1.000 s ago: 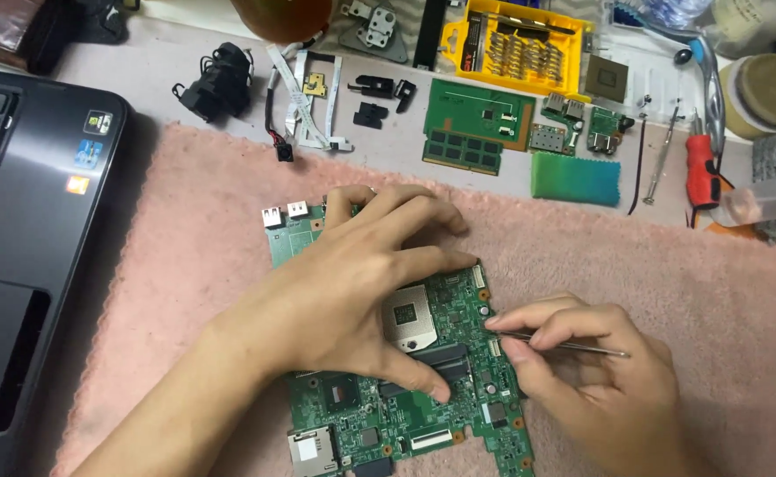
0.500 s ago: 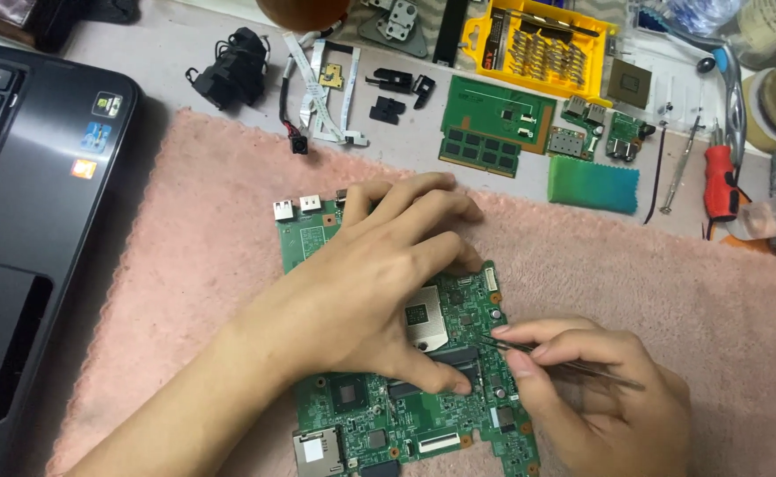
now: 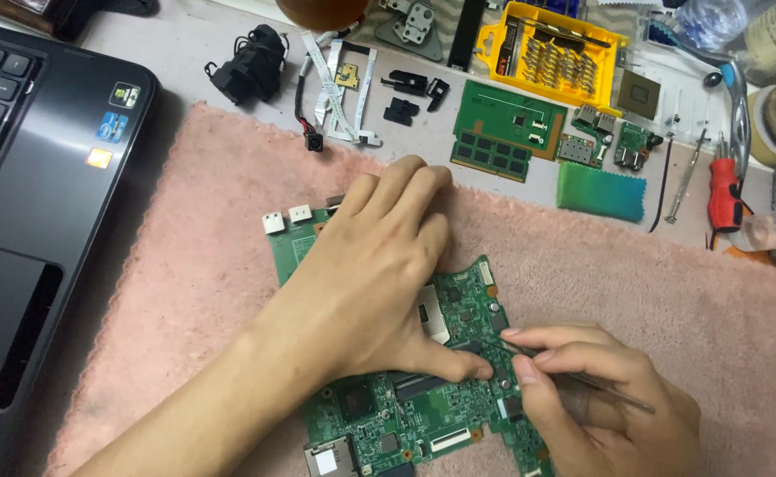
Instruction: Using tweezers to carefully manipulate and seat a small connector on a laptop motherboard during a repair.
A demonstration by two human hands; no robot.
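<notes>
A green laptop motherboard lies flat on a pink towel. My left hand rests palm down on the board and presses it, fingers spread toward its far edge, thumb near the board's middle. My right hand sits at the board's right edge and pinches thin metal tweezers. Their tip touches the board just right of my left thumb. The palm hides much of the board's upper half.
A black laptop base lies at the left. Beyond the towel are a yellow screwdriver-bit case, small green circuit boards, a green cloth, ribbon cables, black plastic parts and a red-handled screwdriver.
The view has shifted, so everything sits a little lower and to the right. My right hand has edged slightly left along the board, tweezers still pinched. My left hand stays pressed on the board.
</notes>
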